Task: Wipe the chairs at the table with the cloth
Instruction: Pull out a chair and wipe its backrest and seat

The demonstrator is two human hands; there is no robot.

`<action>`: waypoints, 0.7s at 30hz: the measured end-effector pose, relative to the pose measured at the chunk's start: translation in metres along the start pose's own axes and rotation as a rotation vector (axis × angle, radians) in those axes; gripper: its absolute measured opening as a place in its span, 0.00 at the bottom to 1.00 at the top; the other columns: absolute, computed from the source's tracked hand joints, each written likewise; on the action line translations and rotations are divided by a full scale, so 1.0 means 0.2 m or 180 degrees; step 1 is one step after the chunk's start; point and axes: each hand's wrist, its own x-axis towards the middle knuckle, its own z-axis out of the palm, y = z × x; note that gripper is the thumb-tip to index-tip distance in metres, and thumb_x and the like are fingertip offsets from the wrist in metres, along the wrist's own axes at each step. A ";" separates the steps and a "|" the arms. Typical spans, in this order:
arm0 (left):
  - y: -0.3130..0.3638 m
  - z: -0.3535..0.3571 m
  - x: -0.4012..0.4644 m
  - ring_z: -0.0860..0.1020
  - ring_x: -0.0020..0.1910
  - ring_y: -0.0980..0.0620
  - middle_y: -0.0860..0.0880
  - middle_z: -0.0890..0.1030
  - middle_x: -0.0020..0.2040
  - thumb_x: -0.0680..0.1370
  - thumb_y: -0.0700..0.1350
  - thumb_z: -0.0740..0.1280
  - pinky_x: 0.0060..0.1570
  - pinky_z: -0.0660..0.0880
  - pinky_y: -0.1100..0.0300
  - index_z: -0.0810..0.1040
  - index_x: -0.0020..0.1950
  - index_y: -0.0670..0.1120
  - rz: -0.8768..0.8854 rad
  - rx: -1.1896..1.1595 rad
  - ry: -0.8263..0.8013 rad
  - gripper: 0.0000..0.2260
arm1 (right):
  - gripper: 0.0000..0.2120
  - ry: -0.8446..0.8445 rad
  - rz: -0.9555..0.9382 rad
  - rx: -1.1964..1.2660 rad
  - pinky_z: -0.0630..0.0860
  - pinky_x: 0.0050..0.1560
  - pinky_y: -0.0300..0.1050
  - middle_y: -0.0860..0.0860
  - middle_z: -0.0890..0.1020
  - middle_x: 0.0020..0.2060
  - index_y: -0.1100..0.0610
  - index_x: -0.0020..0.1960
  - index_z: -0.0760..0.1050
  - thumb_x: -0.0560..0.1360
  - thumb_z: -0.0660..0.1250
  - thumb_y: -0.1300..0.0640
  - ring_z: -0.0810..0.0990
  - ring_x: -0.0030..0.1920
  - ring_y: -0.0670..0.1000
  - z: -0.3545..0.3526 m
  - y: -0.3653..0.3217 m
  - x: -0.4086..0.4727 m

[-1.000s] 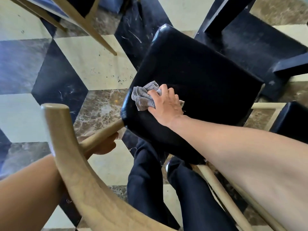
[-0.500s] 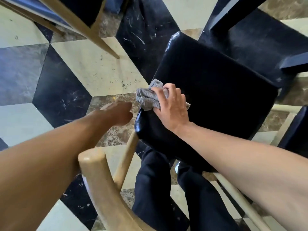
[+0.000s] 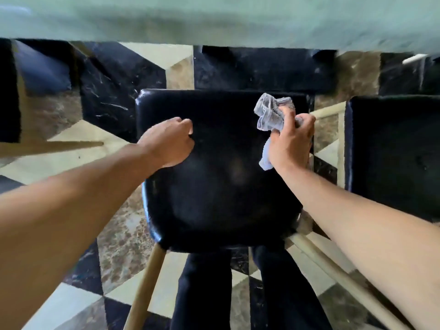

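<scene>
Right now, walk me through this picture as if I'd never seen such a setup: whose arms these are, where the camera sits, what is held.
There is no machine here. A person wears a wide-angle camera on the head, looking forward and down, so the two bare arms are the wearer's own. In the middle is a black padded chair seat on pale wooden legs. The right hand holds a crumpled grey cloth in its grip at the seat's right edge. The left hand, fingers curled, rests at the seat's left side; whether it clasps the edge is unclear. The pale green band above is the table. A second dark seat stands on the right.
</scene>
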 end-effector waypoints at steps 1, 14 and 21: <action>0.13 0.02 0.06 0.78 0.56 0.41 0.47 0.77 0.59 0.77 0.46 0.59 0.50 0.76 0.50 0.76 0.64 0.49 0.0166 -0.0022 -0.0077 0.16 | 0.26 0.0048 0.0283 0.0031 0.72 0.61 0.55 0.59 0.69 0.65 0.51 0.72 0.71 0.75 0.66 0.63 0.72 0.61 0.62 -0.05 0.11 0.03; 0.92 0.33 -0.08 0.75 0.54 0.45 0.47 0.74 0.56 0.79 0.46 0.59 0.46 0.73 0.52 0.75 0.61 0.45 0.0401 0.0184 -0.0752 0.13 | 0.20 -0.1082 0.2431 0.0406 0.72 0.52 0.53 0.63 0.74 0.65 0.60 0.69 0.66 0.82 0.58 0.50 0.77 0.61 0.65 -0.13 0.54 -0.38; 1.10 0.31 -0.25 0.77 0.55 0.44 0.47 0.74 0.58 0.79 0.47 0.60 0.52 0.75 0.51 0.77 0.59 0.47 0.0004 0.0024 -0.1128 0.11 | 0.28 -0.2252 0.2437 0.0774 0.76 0.64 0.52 0.58 0.75 0.69 0.59 0.75 0.64 0.78 0.67 0.53 0.77 0.67 0.61 -0.35 0.48 -0.39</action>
